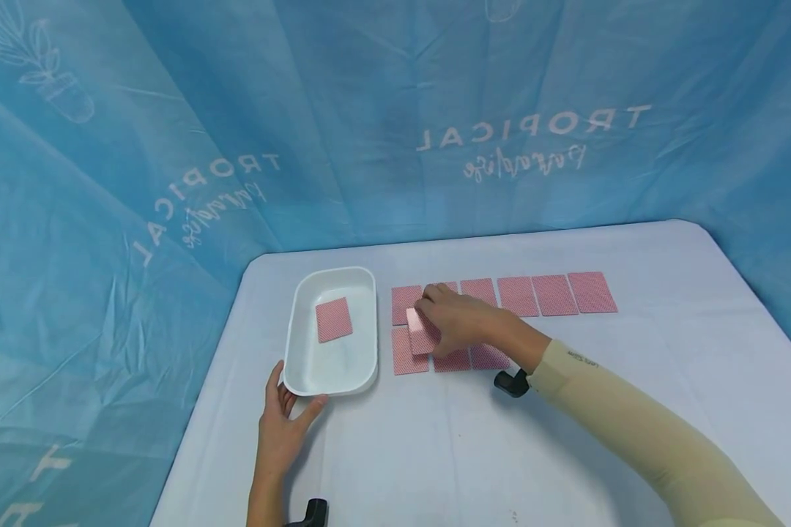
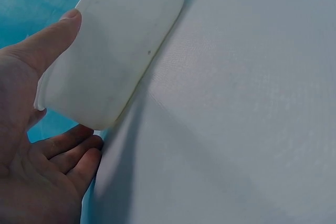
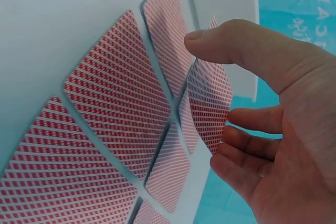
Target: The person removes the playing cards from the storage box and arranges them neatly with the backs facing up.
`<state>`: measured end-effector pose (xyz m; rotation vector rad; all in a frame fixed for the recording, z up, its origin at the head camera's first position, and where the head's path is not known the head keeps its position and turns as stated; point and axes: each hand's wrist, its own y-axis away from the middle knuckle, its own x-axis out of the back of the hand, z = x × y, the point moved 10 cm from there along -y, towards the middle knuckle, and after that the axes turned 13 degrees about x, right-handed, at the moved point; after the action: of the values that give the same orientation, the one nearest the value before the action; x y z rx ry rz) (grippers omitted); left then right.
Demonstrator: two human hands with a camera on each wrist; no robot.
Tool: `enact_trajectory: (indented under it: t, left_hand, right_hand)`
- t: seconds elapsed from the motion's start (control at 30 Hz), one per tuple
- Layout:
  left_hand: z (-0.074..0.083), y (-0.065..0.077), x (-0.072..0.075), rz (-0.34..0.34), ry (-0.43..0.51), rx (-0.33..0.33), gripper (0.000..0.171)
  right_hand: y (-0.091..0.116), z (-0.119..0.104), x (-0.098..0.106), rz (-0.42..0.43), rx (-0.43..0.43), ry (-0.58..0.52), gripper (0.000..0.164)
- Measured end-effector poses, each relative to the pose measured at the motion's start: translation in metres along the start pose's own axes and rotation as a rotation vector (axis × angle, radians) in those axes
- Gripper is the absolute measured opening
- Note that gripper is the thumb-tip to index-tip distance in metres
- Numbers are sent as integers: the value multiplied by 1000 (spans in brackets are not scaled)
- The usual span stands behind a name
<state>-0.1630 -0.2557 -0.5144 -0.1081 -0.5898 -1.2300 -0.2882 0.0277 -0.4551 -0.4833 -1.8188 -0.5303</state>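
Note:
My right hand (image 1: 458, 318) pinches a red-patterned playing card (image 3: 210, 100) by its edges between thumb and fingers. The card is raised and tilted above the left end of two rows of similar face-down cards. Under it lies a lower-row card (image 1: 410, 359). My left hand (image 1: 283, 435) holds the near-left corner of a white tray (image 1: 296, 337); in the left wrist view its thumb presses the tray's outer wall (image 2: 115, 45) and the other fingers lie around the corner. Inside the tray is one face-down card (image 1: 334, 320).
The upper row of cards runs right to an end card (image 1: 592, 293); my right hand and forearm partly cover the lower row. A white cloth covers the table (image 1: 395, 454). Blue printed curtains (image 1: 369, 132) hang behind and at the sides.

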Motion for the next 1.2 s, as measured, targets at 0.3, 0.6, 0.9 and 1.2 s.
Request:
enact_trajectory:
  t: [0.3, 0.6, 0.9, 1.2]
  left_hand:
    - [1, -1, 2, -3, -8, 8, 104]
    - [-1, -1, 2, 19, -8, 3, 103]
    - [-1, -1, 1, 3, 6, 4, 104]
    - [3, 0, 1, -9, 30, -24, 99]
  right_hand:
    - [5, -3, -2, 4, 21, 6, 85]
    - [14, -4, 0, 27, 39, -2, 84]
    - [24, 3, -9, 18, 14, -16, 83]
    - [31, 10, -13, 26, 10, 5, 84]
